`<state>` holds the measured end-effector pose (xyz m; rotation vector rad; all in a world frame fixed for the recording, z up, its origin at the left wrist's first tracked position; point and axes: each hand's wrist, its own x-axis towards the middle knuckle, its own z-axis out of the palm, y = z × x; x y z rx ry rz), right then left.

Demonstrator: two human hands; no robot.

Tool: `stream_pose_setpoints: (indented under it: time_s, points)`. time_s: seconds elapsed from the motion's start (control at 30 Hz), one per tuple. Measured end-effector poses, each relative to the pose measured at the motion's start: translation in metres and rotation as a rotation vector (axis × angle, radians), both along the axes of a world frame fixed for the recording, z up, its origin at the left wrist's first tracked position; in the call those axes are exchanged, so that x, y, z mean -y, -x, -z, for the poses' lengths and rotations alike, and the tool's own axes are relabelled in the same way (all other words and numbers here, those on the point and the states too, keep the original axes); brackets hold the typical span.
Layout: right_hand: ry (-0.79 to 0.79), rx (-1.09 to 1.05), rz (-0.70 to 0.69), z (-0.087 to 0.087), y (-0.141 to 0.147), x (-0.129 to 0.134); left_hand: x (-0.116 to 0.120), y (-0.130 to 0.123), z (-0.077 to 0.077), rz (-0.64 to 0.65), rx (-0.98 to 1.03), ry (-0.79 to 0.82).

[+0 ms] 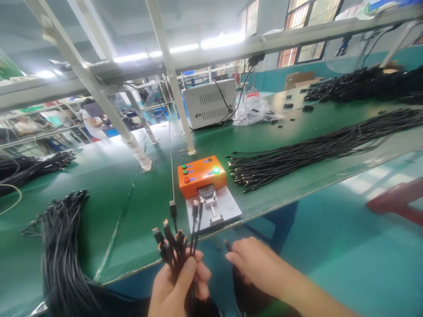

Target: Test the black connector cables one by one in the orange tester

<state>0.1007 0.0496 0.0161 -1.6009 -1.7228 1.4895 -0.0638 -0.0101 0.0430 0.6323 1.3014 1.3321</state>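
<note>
My left hand [180, 284] is closed around a bunch of black USB cables [175, 246], their metal-tipped plugs pointing up and fanning out. Two thin cable ends stand apart beside the thumb. To the right, in front of the table edge, my right hand [253, 262] is closed on a black cable end [227, 245] whose tip pokes out past the fingers; the rest of that cable is hidden. Beyond both hands sits an orange box [201, 176] with green and red buttons and one lit green light. A metal plate [228, 204] with a small fixture lies before it.
Cable bundles lie on the green table at left [62, 246] and right [291, 158]. White posts [172, 88] rise from the tabletop. A grey-white vented case [211, 103] and a clear plastic bag [253, 110] stand behind. Another person [94, 121] is far left.
</note>
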Motion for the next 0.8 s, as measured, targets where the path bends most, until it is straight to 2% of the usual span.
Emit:
stream_pose_setpoints:
  time_s: [0.07,0.1,0.17,0.27,0.33,0.37,0.43,0.5,0.63,0.8]
  points:
    - [-0.223,0.215,0.109,-0.011,-0.007,0.001,0.0,-0.002,0.0,0.008,0.011,0.016]
    - [-0.283,0.184,0.172,-0.019,-0.008,0.001,0.001,-0.003,0.001,0.012,0.016,0.028]
    - [-0.264,-0.151,0.223,-0.035,-0.004,0.001,0.001,-0.006,0.003,0.031,0.024,0.042]
    - [-0.034,-0.791,0.146,-0.048,0.012,0.002,0.002,-0.01,0.008,0.096,0.022,0.042]
    - [0.09,-1.021,0.154,-0.046,0.021,0.003,0.002,-0.011,0.01,0.052,-0.008,0.048]
    - [0.119,-1.061,0.201,-0.043,0.023,0.002,0.002,-0.011,0.01,-0.009,-0.031,0.041]
    - [0.142,-1.007,0.305,-0.033,0.024,0.001,0.001,-0.008,0.008,-0.157,-0.068,0.012]
    - [0.153,-0.853,0.324,-0.023,0.021,-0.003,0.001,-0.004,0.005,-0.251,-0.075,-0.027]
    - [0.204,-0.605,0.249,-0.008,0.019,-0.009,0.001,-0.002,-0.002,-0.235,-0.087,-0.107]
    - [0.235,-0.576,0.226,-0.002,0.027,-0.012,0.001,-0.006,-0.002,-0.224,-0.113,-0.093]
